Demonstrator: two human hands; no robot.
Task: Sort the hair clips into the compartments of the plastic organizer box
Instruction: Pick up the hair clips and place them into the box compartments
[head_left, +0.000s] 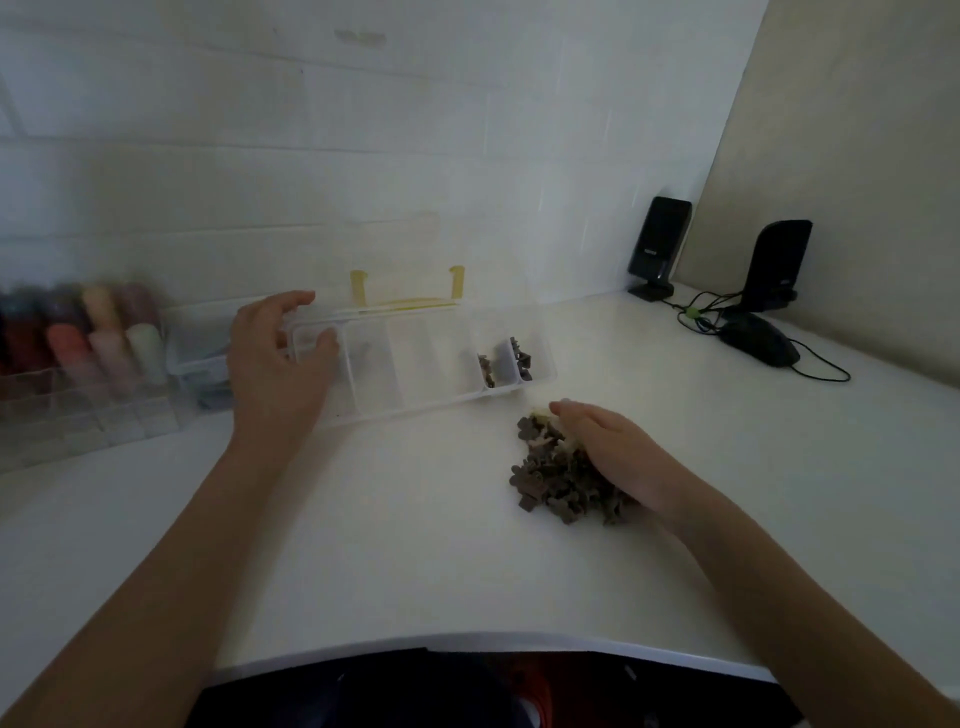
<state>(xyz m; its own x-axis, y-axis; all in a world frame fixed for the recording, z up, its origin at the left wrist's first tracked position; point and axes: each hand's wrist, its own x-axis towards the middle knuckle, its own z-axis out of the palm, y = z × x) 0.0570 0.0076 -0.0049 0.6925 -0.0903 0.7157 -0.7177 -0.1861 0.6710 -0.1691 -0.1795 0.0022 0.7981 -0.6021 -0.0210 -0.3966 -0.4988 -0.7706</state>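
A clear plastic organizer box (415, 402) lies open on the white desk, its lid with yellow latches (405, 291) raised behind it. Small dark hair clips (522, 358) sit in its two rightmost compartments; the others look nearly bare. My left hand (275, 358) grips the box's left end, thumb over the rim. A pile of dark brown hair clips (550, 478) lies on the desk in front of the box's right end. My right hand (608, 452) rests on the pile's right side with fingers extended, hiding part of it.
A clear rack of coloured tubes (78, 353) stands at the far left, a second clear container (197, 348) beside it. Two black speakers (660, 244) (776, 265), a black mouse (758, 340) and cables sit at the back right. The desk's front edge (467, 644) curves near me.
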